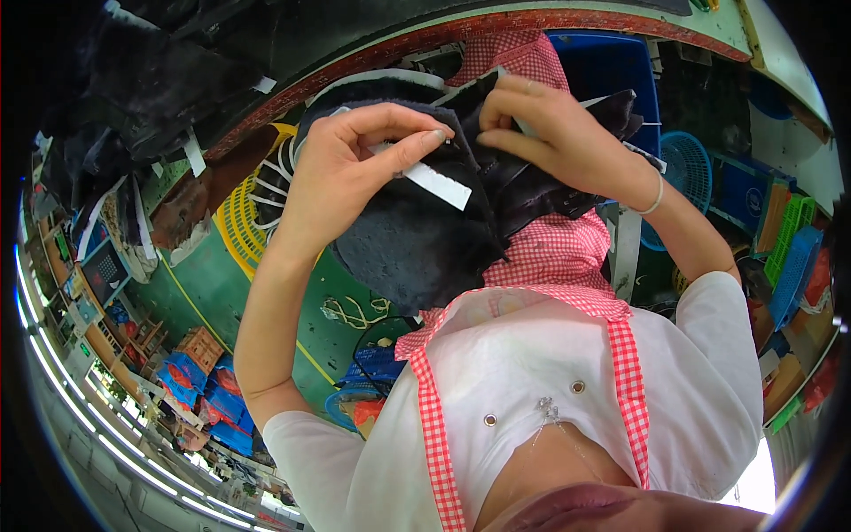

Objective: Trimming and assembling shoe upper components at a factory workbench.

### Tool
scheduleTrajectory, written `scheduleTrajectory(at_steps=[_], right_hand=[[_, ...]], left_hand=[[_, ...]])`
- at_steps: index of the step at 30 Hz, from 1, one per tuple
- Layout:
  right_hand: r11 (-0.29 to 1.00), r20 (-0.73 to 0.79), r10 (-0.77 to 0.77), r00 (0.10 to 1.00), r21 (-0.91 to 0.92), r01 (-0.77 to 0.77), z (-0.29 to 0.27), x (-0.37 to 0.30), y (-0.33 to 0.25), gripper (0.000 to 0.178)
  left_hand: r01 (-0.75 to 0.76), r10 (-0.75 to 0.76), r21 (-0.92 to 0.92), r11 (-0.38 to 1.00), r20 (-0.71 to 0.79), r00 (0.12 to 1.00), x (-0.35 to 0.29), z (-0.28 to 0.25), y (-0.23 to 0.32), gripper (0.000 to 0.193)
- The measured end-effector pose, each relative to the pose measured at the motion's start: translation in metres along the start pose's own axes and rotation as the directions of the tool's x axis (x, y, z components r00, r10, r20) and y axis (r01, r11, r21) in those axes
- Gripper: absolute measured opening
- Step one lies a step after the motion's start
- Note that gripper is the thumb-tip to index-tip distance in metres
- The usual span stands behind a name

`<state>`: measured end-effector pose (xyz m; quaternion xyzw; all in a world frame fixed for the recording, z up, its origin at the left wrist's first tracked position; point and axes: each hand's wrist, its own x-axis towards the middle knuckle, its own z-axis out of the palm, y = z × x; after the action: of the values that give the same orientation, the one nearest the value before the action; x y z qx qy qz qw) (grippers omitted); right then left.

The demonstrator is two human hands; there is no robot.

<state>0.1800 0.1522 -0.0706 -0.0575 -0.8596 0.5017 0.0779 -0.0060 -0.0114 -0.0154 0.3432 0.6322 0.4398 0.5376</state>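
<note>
The worktop (pixel 532 22), a curved slab with a red-brown edge, arcs across the top of the view, with dark fabric pieces heaped on its left part. In front of it the person holds up a bundle of dark cloth pieces (pixel 417 239), raised between chest and worktop, probably so the edges can be seen and sorted close up. A red-checked apron (pixel 554 253) over a white shirt lies behind and below the bundle.

The left hand (pixel 341 177) is curled, thumb and forefinger pinched on a small white paper tag (pixel 436 183) that lies against the cloth; the other fingers support the bundle from its left. The right hand (pixel 554 133) is closed in a pinch on the cloth's upper right edge, seemingly peeling one layer from the rest. A thin bangle (pixel 654 197) sits on that wrist.

Around: a blue crate (pixel 607 75) just behind the right hand, a yellow basket (pixel 238 217) to the left, a blue fan (pixel 687 173) to the right, coloured crates beyond. The bundle itself hides what lies beneath it.
</note>
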Motion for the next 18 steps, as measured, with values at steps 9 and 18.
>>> scheduleTrajectory(at_steps=[9,18], right_hand=[[0.986,-0.076,0.064,0.995,0.156,-0.051,-0.007,-0.006,-0.014,0.018],[0.98,-0.048,0.118,0.992,0.169,-0.108,-0.013,-0.001,-0.025,0.017]], left_hand=[[0.114,-0.114,0.019,0.993,0.026,0.993,0.006,0.002,0.0,0.019],[0.114,-0.118,0.09,0.989,0.036,0.992,0.007,0.004,0.005,0.018]])
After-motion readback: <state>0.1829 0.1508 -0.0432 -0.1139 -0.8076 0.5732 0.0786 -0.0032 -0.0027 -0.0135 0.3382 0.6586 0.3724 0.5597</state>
